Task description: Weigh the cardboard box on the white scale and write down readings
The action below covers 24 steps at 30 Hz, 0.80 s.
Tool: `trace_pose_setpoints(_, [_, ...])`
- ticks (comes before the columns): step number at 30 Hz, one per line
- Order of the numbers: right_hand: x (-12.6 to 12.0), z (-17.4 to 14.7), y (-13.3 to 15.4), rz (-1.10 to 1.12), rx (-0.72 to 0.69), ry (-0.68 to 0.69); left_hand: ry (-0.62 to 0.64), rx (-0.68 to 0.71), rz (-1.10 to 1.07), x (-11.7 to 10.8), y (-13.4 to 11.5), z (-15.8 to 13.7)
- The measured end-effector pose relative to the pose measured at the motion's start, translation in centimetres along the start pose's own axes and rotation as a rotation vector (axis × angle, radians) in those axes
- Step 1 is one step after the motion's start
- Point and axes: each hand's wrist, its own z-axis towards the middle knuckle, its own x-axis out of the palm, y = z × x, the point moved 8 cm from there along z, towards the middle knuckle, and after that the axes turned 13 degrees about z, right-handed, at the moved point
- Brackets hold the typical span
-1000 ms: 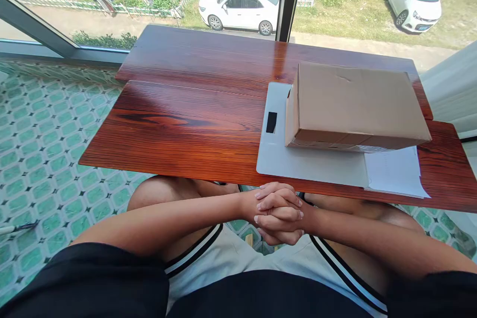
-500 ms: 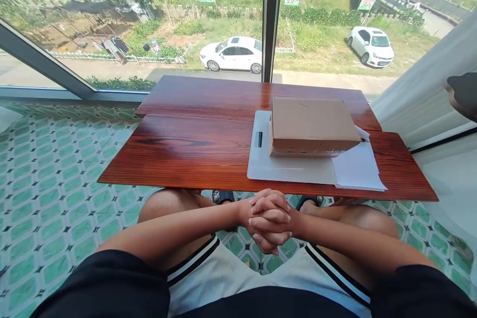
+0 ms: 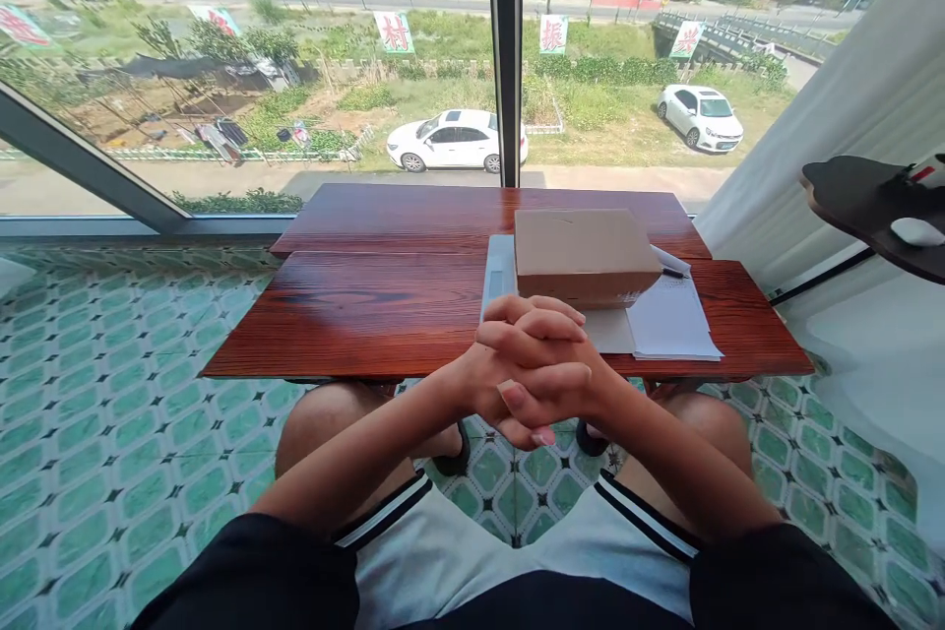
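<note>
My left hand [image 3: 487, 386] and my right hand [image 3: 583, 376] are clasped together, their fingers interlaced and bent over each other. No object shows between them. Both are raised in front of the near edge of a reddish-brown wooden table [image 3: 354, 315], and they hide part of that edge. Behind them on the table, a closed brown cardboard box [image 3: 583, 241] rests on a flat light-grey panel [image 3: 496, 266], partly covered by the hands. White paper sheets [image 3: 671, 325] lie to the right of the box, with a dark pen [image 3: 673, 273] on top.
My knees are under the table edge, above a green tiled floor [image 3: 148, 433]. A dark wavy-edged shelf [image 3: 856, 202] juts in at the right, near a white curtain [image 3: 812, 128]. Beyond the table stands a window with a dark upright frame [image 3: 506, 69]; white cars are parked outside.
My clasped hands have risen and moved forward, now overlapping the table's near edge and the grey panel. The view has tilted up and turned slightly right, bringing more of the dark shelf into sight.
</note>
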Motion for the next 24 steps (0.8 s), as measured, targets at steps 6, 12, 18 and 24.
trace_pose_setpoints(6, [1.4, 2.1, 0.3, 0.552, -0.346, 0.648, 0.073, 0.559, -0.026, -0.3, -2.2, 1.8])
trace_pose_setpoints(12, [2.6, 4.0, -2.4, 0.581, -0.225, 0.908, 0.03, 0.451, 0.011, 0.2, -0.9, 2.8])
trace_pose_setpoints(18, [3.7, 4.0, -3.5, 0.426, -0.235, 0.973, 0.069, 0.392, 0.121, 0.7, -0.1, 3.5])
trace_pose_setpoints(24, [4.0, 4.2, -4.5, 0.416, -0.191, 0.926, 0.015, 0.333, 0.161, 0.3, 1.3, 3.5])
